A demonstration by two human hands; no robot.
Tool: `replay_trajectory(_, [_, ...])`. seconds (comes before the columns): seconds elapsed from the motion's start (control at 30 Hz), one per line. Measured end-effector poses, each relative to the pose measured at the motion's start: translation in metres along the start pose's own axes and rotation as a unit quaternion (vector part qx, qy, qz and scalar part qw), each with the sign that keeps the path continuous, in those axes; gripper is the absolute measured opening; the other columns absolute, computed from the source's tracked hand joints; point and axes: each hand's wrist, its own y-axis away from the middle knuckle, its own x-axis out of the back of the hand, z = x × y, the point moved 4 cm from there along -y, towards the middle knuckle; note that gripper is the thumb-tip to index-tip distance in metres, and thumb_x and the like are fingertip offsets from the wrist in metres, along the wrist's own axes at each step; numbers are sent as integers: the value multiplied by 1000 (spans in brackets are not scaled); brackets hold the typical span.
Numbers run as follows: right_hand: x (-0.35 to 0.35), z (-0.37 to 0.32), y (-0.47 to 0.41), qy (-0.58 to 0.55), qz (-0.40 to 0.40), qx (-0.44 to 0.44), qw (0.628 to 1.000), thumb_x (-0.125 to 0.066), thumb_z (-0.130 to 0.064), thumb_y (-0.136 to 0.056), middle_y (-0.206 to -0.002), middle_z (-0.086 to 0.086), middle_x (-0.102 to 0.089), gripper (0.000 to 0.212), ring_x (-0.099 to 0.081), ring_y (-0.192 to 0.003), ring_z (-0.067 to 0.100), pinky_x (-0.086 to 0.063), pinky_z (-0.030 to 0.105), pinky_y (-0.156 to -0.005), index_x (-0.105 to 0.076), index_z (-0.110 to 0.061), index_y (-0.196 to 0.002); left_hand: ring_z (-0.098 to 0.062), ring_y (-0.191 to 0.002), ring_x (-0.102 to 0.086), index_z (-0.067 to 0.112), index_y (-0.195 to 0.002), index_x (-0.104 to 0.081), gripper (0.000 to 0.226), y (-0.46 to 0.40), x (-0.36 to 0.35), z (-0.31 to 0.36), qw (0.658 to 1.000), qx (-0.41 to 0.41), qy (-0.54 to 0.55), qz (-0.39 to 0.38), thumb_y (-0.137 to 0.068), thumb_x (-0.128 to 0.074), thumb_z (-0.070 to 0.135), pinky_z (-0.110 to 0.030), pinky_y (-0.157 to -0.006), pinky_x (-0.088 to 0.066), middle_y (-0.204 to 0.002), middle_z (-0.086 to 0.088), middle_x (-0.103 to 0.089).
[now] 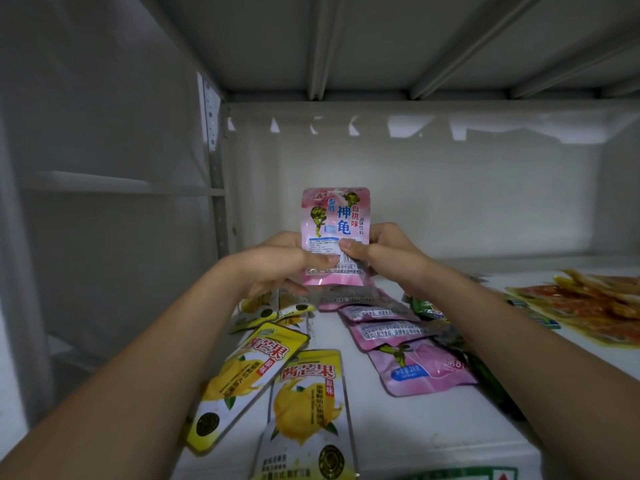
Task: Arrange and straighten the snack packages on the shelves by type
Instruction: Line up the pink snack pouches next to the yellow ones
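Both hands hold one pink packet upright above the white shelf. My left hand holds its lower left edge, thumb across the front. My right hand pinches its lower right side, thumb on the label. Below it, several pink packets lie overlapped in a row running toward me. To their left lie several yellow mango packets, some askew. Green packets peek out from under the pink row on its right.
A large orange-red snack pack lies flat at the right of the shelf. The shelf's back panel and the underside of the upper shelf close the space. A grey upright post stands at left.
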Motion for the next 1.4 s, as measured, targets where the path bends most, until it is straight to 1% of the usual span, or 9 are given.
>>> replay_trajectory(0.17, [0,0,-1,-25,10,-9,1000,-67,-13,-102,-81,-4,-79,9,-73,-68,8,-57,19,-60,-74,-13,-97,-29,-108,-75,19,-118,-72,23,-3,2,-1,1000,-4,-9,11,-96,-73,15,-55,-103,-56,-110,-4,-80])
replay_trajectory(0.37, [2,-2,-1,-38,30,4,999,-68,-28,-102,-105,20,-77,29,-67,-85,26,-48,39,-79,-76,0,-107,-35,-99,-77,11,-120,-68,19,0,-1,1,1000,-7,-24,-13,-101,-66,14,-52,-103,-57,-107,-13,-80])
replay_trajectory(0.57, [6,1,-4,-40,55,4,998,-72,-23,-99,-99,15,-80,22,-74,-86,28,-59,41,-75,-76,-2,-104,-32,-95,-76,6,-126,-64,26,0,-2,5,1000,6,21,11,-104,-55,17,-50,-104,-55,-107,-14,-80])
replay_trajectory(0.67, [7,2,-3,-46,59,1,997,-73,-28,-97,-97,17,-80,25,-70,-82,32,-52,36,-64,-76,-4,-102,-35,-101,-75,6,-126,-64,27,-1,-3,5,999,9,33,9,-104,-54,18,-53,-110,-50,-110,-15,-79])
replay_trajectory(0.77, [8,1,-2,-46,73,5,996,-74,-29,-96,-98,22,-78,26,-65,-76,30,-45,26,-50,-76,-3,-100,-35,-96,-78,7,-120,-65,19,0,-3,6,1000,-2,23,12,-105,-58,16,-45,-100,-58,-105,-14,-80])
replay_trajectory(1.0, [3,0,-2,-41,32,-28,998,-75,-43,-91,-104,17,-79,41,-67,-81,24,-53,39,-76,-76,-6,-108,-28,-105,-76,16,-116,-74,18,-2,9,3,999,-15,-17,43,-100,-68,20,-42,-100,-57,-106,-5,-81])
replay_trajectory(1.2, [1,2,-2,-7,13,-14,1000,-77,-33,-92,-101,10,-81,20,-75,-97,36,-59,51,-93,-79,-15,-101,-36,-116,-69,21,-114,-76,17,-4,9,-1,998,-19,-36,51,-100,-66,24,-53,-112,-47,-108,-4,-80])
replay_trajectory(1.3, [3,3,-2,6,25,4,1000,-74,-27,-97,-104,12,-80,12,-72,-91,28,-59,54,-91,-78,-16,-101,-32,-114,-70,25,-116,-74,27,-2,6,-1,998,-11,-41,42,-93,-69,38,-56,-112,-45,-109,0,-80])
replay_trajectory(1.4, [3,5,-4,41,33,4,999,-72,-28,-99,-111,29,-74,31,-66,-86,27,-59,54,-87,-75,1,-105,-24,-112,-72,26,-112,-76,33,-3,8,-2,999,-7,-34,39,-84,-74,43,-53,-111,-47,-110,4,-80])
